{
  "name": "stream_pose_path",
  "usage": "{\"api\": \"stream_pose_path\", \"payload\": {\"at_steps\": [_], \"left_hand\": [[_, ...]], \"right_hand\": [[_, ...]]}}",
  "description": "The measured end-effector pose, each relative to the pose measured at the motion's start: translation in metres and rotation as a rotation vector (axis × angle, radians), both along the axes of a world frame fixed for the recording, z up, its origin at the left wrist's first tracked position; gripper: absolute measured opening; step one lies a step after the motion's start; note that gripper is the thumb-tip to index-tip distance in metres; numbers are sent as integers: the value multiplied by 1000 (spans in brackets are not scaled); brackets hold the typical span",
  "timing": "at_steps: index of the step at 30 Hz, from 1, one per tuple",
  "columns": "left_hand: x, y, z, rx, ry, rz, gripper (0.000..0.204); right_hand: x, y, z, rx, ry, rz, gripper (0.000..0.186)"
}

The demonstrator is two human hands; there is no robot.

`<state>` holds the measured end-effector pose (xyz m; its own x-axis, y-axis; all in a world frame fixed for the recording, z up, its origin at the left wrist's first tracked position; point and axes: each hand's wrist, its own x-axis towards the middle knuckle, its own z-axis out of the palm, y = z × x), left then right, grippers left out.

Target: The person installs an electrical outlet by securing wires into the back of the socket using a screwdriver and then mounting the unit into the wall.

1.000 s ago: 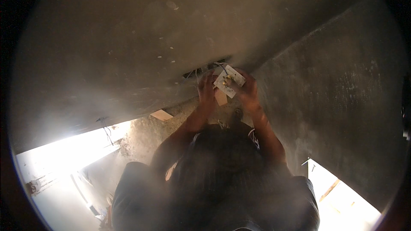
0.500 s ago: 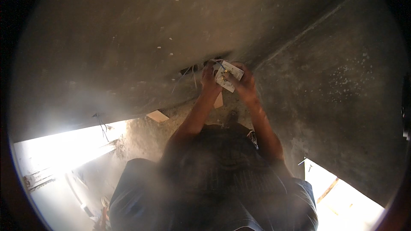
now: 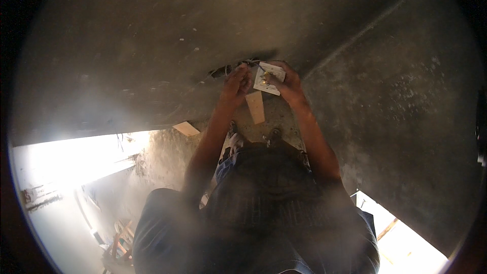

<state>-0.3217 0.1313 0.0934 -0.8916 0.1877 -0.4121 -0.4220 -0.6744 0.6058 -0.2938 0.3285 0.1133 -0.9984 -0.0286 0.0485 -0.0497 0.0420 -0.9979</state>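
A white electrical wall plate [image 3: 274, 73], its back with brass terminals turned up, is gripped at its right side by my right hand [image 3: 290, 84], the thumb lying across it by the terminals. To its left, my left hand [image 3: 235, 84] has its fingers bent together at thin wires [image 3: 250, 61] coming out of the wall; it seems to pinch one, though the fingertips are small and dark here. A blue wire runs to the plate's terminals. Behind the left hand, a dark recess [image 3: 219, 72] opens in the wall, with loose wire ends at it.
The grey plastered wall [image 3: 152, 81] meets another wall [image 3: 385, 106] at a corner to the right. On the floor lie two pale flat pieces, one [image 3: 256, 107] below the plate and another [image 3: 186, 129] further left. Bright openings show at lower left and lower right.
My left hand has moved left, away from the plate, to the wires. My right hand still holds the plate, now turned a little, and more of the pale piece below shows.
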Motion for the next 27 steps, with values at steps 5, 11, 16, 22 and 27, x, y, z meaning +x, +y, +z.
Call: {"api": "stream_pose_path", "payload": {"at_steps": [5,11,16,22,27], "left_hand": [[-11,-28,-36,-740,647,-230,24],[-9,5,-24,-711,432,-169,21],[-6,27,-17,-499,287,28,23],[4,-27,7,-672,603,-242,25],[-9,-26,21,-301,170,-397,34]], "right_hand": [[0,-3,3,-225,-167,67,43],[2,-6,2,-310,-171,36,45],[3,-7,10,-285,-120,39,42],[2,-5,8,-289,-153,41,43],[13,-13,4,-452,-208,65,44]]}}
